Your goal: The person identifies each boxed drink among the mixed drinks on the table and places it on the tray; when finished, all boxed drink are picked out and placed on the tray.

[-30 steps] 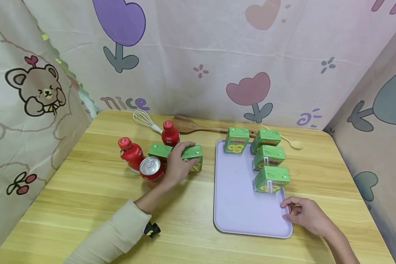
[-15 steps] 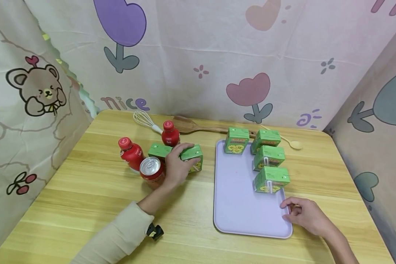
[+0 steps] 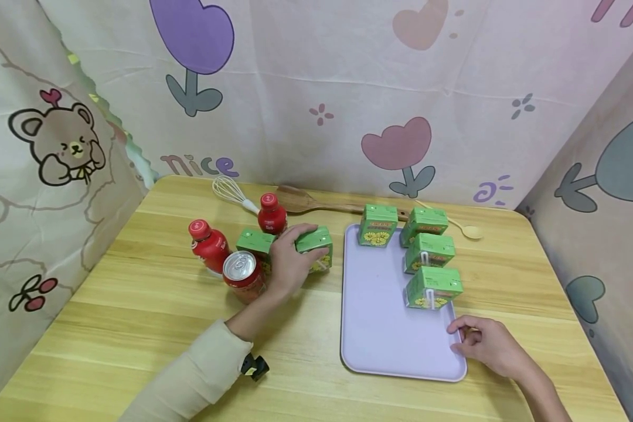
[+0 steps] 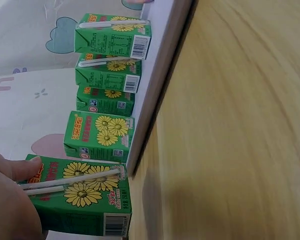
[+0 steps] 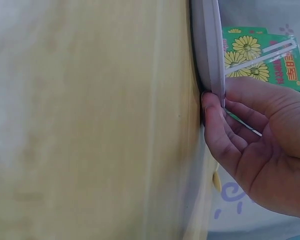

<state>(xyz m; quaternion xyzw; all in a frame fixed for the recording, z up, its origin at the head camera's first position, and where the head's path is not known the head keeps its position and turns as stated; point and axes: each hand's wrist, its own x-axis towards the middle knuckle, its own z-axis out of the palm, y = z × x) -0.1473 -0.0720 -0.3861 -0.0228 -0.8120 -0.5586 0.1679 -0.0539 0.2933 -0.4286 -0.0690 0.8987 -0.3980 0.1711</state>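
Observation:
My left hand point(image 3: 289, 264) grips a green drink carton point(image 3: 322, 262), thumb along its near face and fingers over the far side. In the left wrist view, the carton point(image 4: 85, 192) shows yellow flowers and a white straw. At the right, my right hand point(image 3: 487, 344) pinches the rim of a lilac tray point(image 3: 380, 340) between thumb and fingers; the right wrist view has the same rim point(image 5: 210, 45) in that grasp. Several like cartons stand on the tray, one at its back left point(image 3: 378, 228) and others in a row along the right side point(image 3: 434, 288).
Left of my left hand stand another green carton point(image 3: 254, 240), a red can point(image 3: 244, 278) and two red bottles, one in front point(image 3: 211, 249) and one behind point(image 3: 272, 217). A whisk point(image 3: 232, 190), a wooden spatula point(image 3: 300, 200) and a pale spoon point(image 3: 471, 232) lie along the back.
My left hand has shifted slightly right with the drink carton, widening the gap from the carton beside the can. My right hand keeps its place at the tray rim.

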